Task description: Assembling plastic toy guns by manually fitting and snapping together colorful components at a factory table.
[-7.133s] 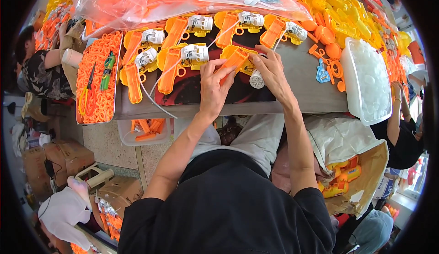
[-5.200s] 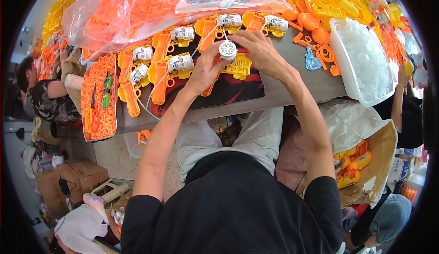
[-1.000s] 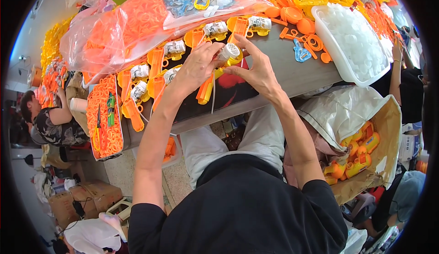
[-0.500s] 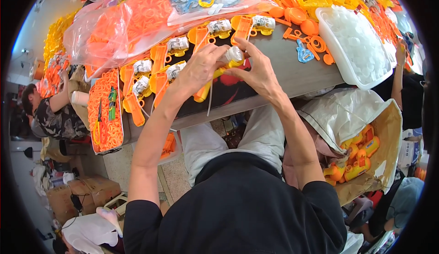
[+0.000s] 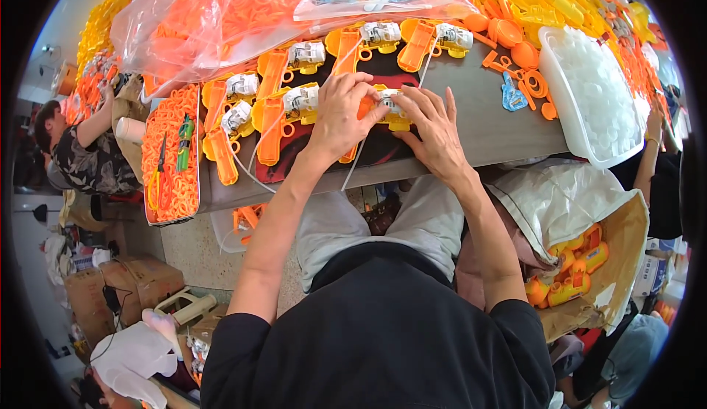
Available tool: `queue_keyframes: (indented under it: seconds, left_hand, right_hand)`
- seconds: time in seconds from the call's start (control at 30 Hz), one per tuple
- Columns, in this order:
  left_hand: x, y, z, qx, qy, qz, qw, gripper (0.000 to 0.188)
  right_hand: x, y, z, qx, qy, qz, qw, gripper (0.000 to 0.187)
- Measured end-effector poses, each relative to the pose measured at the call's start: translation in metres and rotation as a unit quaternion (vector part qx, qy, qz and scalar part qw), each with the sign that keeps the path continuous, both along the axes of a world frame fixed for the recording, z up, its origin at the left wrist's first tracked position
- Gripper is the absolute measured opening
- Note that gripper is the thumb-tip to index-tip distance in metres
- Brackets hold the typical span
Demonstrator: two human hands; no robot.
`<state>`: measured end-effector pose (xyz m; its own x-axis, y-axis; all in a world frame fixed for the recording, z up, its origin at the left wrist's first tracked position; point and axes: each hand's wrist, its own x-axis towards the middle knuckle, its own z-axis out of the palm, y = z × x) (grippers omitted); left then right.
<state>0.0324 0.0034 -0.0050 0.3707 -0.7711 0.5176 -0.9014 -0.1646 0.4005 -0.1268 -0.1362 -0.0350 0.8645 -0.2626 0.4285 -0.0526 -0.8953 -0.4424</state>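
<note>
A white tub [image 5: 589, 92] of pale round pieces sits on the bench [image 5: 486, 125]. Well left of it lies an orange tray [image 5: 171, 155] holding scissors [image 5: 157, 180]. Below the tub, off the bench, an open sack [image 5: 582, 217] holds orange and yellow toys.

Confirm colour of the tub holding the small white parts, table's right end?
Translucent white tub; clearest in the head view.

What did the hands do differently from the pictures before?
The left hand and right hand earlier lifted a small white-and-yellow piece above the table; now both press it down onto an orange toy half on the dark mat. The row of orange toy halves and the white tub stayed put.
</note>
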Motion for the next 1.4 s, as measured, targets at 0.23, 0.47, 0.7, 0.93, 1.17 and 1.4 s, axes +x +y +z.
queue_keyframes:
  seconds: [0.23, 0.47, 0.7, 0.93, 1.17, 1.4]
  left_hand:
    - [-0.038, 0.005, -0.015, -0.062, -0.020, 0.068, 0.996, 0.018]
    - [-0.051, 0.017, -0.017, -0.004, -0.083, 0.041, 0.996, 0.033]
    - [-0.018, 0.012, 0.005, 0.005, -0.054, -0.034, 0.998, 0.038]
    - [-0.018, 0.005, -0.014, -0.001, -0.091, -0.040, 0.995, 0.041]
    - [-0.018, 0.005, -0.014, -0.008, -0.093, -0.031, 0.995, 0.040]
    - [-0.021, 0.004, -0.014, -0.006, -0.108, -0.008, 0.994, 0.038]
  right_hand:
    - [0.005, 0.005, 0.005, -0.012, 0.001, -0.002, 1.000, 0.067]
    - [0.011, 0.006, 0.009, 0.037, -0.057, -0.068, 0.995, 0.039]
    - [0.024, 0.024, -0.009, 0.075, -0.137, -0.078, 0.985, 0.037]
    - [0.016, 0.005, 0.003, 0.083, -0.157, -0.075, 0.981, 0.040]
    - [-0.026, -0.183, 0.040, -0.205, -0.009, -0.292, 0.934, 0.023]
    - [-0.017, -0.232, 0.014, -0.306, 0.092, -0.155, 0.935, 0.016]
